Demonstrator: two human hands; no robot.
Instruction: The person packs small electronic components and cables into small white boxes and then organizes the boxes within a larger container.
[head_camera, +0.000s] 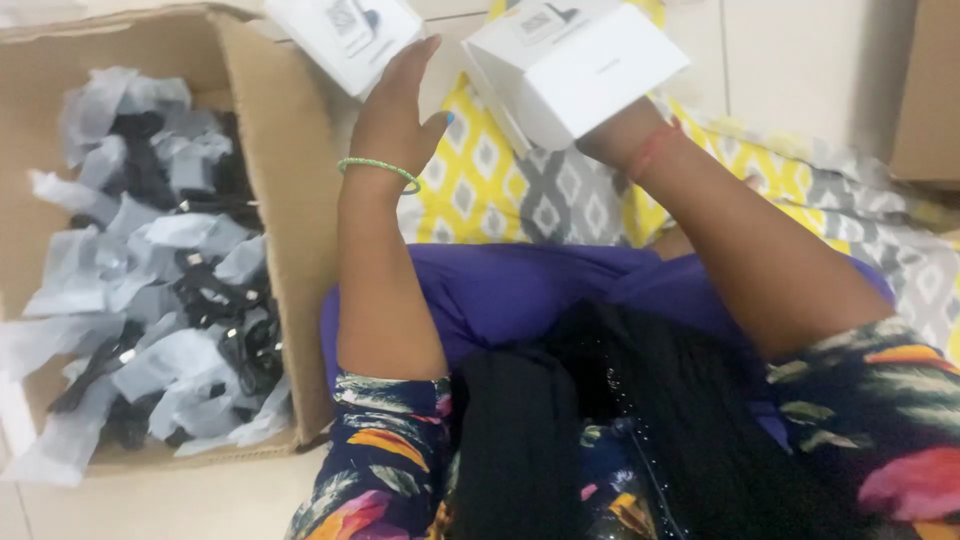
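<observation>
Head view: a cardboard carton (270, 200) at far left holds bagged black cables (190, 290). The left hand (395, 105) grips a small white box (345, 35) above the carton's edge. The right hand (610, 135), mostly hidden, holds up an open white box (580, 70) over yellow-grey cloth (500, 190).

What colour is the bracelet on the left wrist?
The bracelet is light green, a thin band round the wrist below the left hand; the head view shows it.
</observation>
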